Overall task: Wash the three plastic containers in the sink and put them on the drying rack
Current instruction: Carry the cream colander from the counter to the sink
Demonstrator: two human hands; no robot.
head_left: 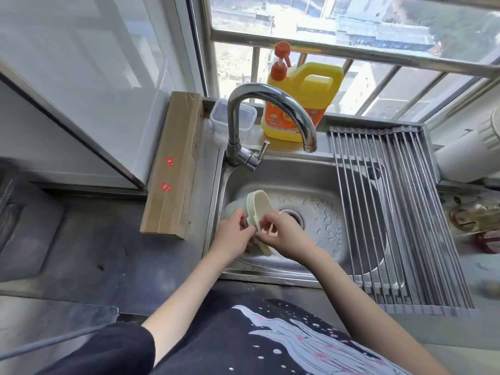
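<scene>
Low in the left part of the sink [359, 185], a cream plastic container [259, 205] is held tilted on edge, its rounded lid or rim turned toward the tap side. Behind it sits a pale greenish, translucent piece [234, 208], apparently a second container or the body of the first; I cannot tell which. The left hand [234, 234] curls its fingers round the near edge from the left, and the right hand [281, 234] pinches a small latch or tab on the cream part, so both hands grip it. Holding it edge-up over the basin probably lets them work a clasp open and lets water run off.

The sink is brushed steel, beaded with water drops around the drain [293, 216]. No water is seen running from the curved chrome faucet [270, 104]. A clear lidded container [247, 117] waits on the ledge behind the faucet, beside a yellow detergent jug [303, 104] with an orange pump.

Over the right half of the sink lies the drying rack [405, 212], a roll-out mat of parallel steel rods, bare of dishes, so the washing looks to be at an early stage. A long cardboard box [173, 163] lies on the tabletop [94, 253] left of the sink.
</scene>
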